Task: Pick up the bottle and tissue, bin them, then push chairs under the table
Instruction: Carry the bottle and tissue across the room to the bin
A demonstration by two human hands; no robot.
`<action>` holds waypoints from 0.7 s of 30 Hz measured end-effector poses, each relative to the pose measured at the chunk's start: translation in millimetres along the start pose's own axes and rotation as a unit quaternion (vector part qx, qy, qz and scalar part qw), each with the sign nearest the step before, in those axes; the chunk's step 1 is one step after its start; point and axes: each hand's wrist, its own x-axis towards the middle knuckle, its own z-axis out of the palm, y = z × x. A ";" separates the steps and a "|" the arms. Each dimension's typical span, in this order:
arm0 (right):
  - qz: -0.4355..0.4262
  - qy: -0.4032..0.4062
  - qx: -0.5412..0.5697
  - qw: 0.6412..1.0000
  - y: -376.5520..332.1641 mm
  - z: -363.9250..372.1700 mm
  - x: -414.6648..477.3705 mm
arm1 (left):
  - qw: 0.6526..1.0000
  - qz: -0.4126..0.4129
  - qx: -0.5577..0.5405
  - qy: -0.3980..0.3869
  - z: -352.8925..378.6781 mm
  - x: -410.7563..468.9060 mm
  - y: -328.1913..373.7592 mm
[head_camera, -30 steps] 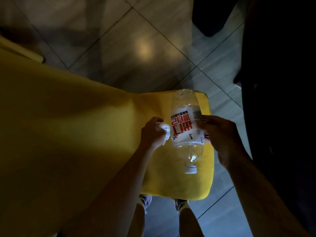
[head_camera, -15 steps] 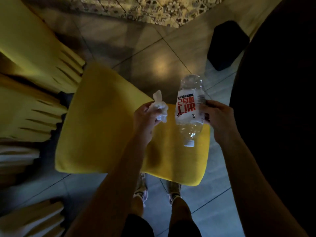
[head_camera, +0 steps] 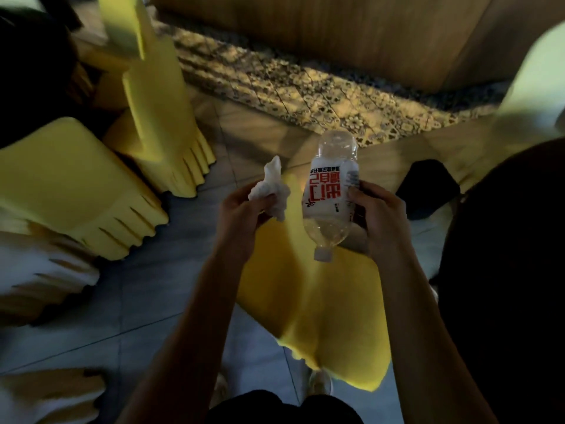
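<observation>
My left hand (head_camera: 241, 209) is closed around a crumpled white tissue (head_camera: 270, 188), which sticks up above my fingers. In my right hand (head_camera: 377, 215) is an empty clear plastic bottle (head_camera: 331, 194) with a white label and red print, held upside down with its white cap pointing toward me. Both hands are raised in front of me, above a yellow-covered chair seat (head_camera: 330, 316). A small black bin (head_camera: 428, 186) stands on the floor just right of the bottle, beside the dark round table (head_camera: 513, 270).
Several more yellow-covered chairs (head_camera: 70, 185) stand at the left, one with a tall back (head_camera: 159, 111). A patterned carpet strip (head_camera: 305, 93) and a wooden wall panel (head_camera: 336, 32) run across the top. Grey floor tiles (head_camera: 146, 301) lie between the chairs and me.
My view has swung up and away from the chair seat, showing more chairs, the carpet and the wall. Both hands rose with the tissue and bottle still held.
</observation>
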 end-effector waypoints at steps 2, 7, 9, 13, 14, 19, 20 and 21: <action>-0.022 -0.018 0.007 1.000 -4.9 39.8 -12.2 | 1.000 0.019 -0.016 0.015 -37.7 -3.3 17.9; -0.062 -0.060 0.027 0.996 -5.6 134.4 -46.7 | 0.998 0.040 -0.037 0.035 -128.0 -3.5 55.3; -0.070 -0.065 0.035 0.995 -0.4 173.6 -58.6 | 0.998 0.040 -0.035 0.035 -169.0 -1.9 70.2; -0.084 -0.075 0.046 0.993 8.3 235.7 -75.3 | 0.998 0.047 -0.040 0.018 -237.4 3.2 90.7; -0.085 -0.072 0.050 0.993 10.7 247.3 -78.1 | 0.998 0.052 -0.033 0.014 -250.6 5.4 94.1; -0.078 -0.054 0.047 0.994 23.9 285.9 -80.3 | 0.998 0.057 -0.009 0.026 -297.9 22.2 99.9; -0.075 -0.051 0.046 0.995 26.1 291.2 -77.3 | 0.998 0.057 -0.006 0.028 -304.3 26.9 101.1; -0.070 -0.049 0.046 0.995 28.0 296.9 -72.9 | 0.998 0.056 -0.004 0.031 -310.1 32.7 102.4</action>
